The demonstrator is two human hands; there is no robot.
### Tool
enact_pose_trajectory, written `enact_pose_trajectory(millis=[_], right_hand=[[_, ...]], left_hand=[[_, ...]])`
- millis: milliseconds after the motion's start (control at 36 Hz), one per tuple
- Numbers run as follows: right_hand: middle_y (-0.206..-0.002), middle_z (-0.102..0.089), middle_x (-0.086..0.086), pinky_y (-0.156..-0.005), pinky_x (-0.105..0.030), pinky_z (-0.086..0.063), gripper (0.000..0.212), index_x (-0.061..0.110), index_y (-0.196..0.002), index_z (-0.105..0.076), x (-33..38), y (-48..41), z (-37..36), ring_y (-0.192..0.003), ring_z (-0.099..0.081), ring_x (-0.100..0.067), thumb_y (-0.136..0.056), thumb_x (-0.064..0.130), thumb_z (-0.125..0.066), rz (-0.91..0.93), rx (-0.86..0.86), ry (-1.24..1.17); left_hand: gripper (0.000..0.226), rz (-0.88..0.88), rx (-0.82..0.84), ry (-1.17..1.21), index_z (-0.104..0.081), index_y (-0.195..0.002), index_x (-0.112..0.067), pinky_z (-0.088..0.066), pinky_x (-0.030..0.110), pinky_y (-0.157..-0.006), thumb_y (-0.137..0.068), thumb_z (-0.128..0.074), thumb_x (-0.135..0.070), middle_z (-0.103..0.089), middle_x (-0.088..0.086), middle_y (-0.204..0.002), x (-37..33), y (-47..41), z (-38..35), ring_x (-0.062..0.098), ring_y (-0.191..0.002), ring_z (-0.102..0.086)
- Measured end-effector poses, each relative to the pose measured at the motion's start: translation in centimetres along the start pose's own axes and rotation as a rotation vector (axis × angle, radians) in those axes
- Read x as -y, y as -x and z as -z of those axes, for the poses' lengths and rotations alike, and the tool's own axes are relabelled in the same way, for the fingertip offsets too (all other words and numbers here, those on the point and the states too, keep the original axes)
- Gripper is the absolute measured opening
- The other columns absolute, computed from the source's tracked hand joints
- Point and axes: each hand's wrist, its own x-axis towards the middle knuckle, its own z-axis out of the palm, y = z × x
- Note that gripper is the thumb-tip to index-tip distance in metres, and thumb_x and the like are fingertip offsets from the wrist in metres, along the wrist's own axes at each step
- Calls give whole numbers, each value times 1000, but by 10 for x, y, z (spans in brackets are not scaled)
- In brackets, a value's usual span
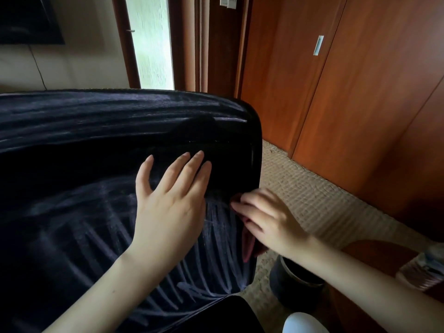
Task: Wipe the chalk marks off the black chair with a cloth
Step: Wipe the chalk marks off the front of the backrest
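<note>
The black chair fills the left and middle of the view, its velvety seat crossed by pale streaks that fan toward the right front corner. My left hand lies flat on the seat with its fingers spread and straight, the fingertips near the foot of the backrest. My right hand is at the chair's right edge, fingers curled around a dark reddish cloth that hangs down beside the seat. Most of the cloth is hidden under the hand.
A dark round bin stands on the beige carpet just right of the chair. A plastic water bottle lies on a wooden surface at the lower right. Wooden wardrobe doors line the right side. A white rounded object sits at the bottom edge.
</note>
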Motion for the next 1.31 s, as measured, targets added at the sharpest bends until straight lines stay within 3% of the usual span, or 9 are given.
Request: enact_pose_trajectory(millis=[250,361,444,528,694,806,1000,1167,1306], right_hand=[[-99,-67,-11,-77,-34,-51,22,1,-97,-72,13,50,3,-87,-55,-22,-96,6,-50,119,198,92],[-97,-54,-7,-72,-30,-45,30,-3,-87,-73,11,6,28,-82,-49,-19,-97,3,-45,183,58,125],[-97,-56,-8,-73,-33,-46,19,-4,-88,-72,3,-39,38,-84,-49,-21,-87,-4,-54,134,-94,190],[-94,-66,-16,-72,-41,-48,20,-4,-95,-71,1,-66,30,-87,-53,-27,-89,-3,-53,95,-111,192],[-98,-68,-19,-76,-40,-46,19,-6,-98,-70,11,-34,-3,-89,-53,-28,-92,4,-55,116,-93,153],[-102,-70,-11,-79,-35,-44,14,4,-105,-61,13,12,-17,-90,-54,-22,-92,4,-57,144,1,183],[-100,-68,-6,-88,-36,-42,26,10,-94,-71,21,56,-11,-87,-59,-20,-96,9,-45,242,234,261],[-98,-52,-7,-77,-34,-36,16,6,-95,-62,19,-23,21,-82,-49,-21,-96,5,-46,193,-96,198],[-91,-66,-14,-74,-38,-41,17,1,-93,-68,21,-90,25,-86,-52,-25,-82,-4,-56,130,-158,195]], left_hand=[[45,-13,-12,17,-60,-125,-9,-19,57,-107,-82,-50,-10,-56,7,-135,1,1,4,23,-124,-52],[46,-12,-12,29,-61,-125,-9,-19,57,-107,-80,-50,-8,-56,6,-135,2,2,5,23,-124,-52],[46,-9,-4,37,-61,-125,-9,-19,56,-108,-80,-51,-7,-56,5,-135,2,1,5,22,-124,-53],[47,2,-6,75,-59,-127,-9,-19,56,-108,-82,-48,-7,-59,4,-133,3,-1,6,22,-121,-55],[42,-10,6,119,-63,-122,-9,-19,57,-108,-83,-47,-9,-60,4,-131,9,-3,5,23,-119,-57],[40,-25,-1,117,-64,-119,-9,-19,57,-108,-83,-47,-9,-59,4,-132,9,-2,3,23,-120,-56],[42,-37,17,129,-64,-119,-9,-17,56,-109,-83,-43,-11,-59,5,-132,11,-1,8,24,-120,-56],[41,-39,-29,221,-63,-121,-8,-25,57,-107,-83,-47,-5,-57,6,-134,14,4,16,22,-123,-55],[38,5,-69,258,-64,-120,-7,-38,49,-95,-85,-50,-2,-58,7,-132,20,15,24,27,-115,-59]])
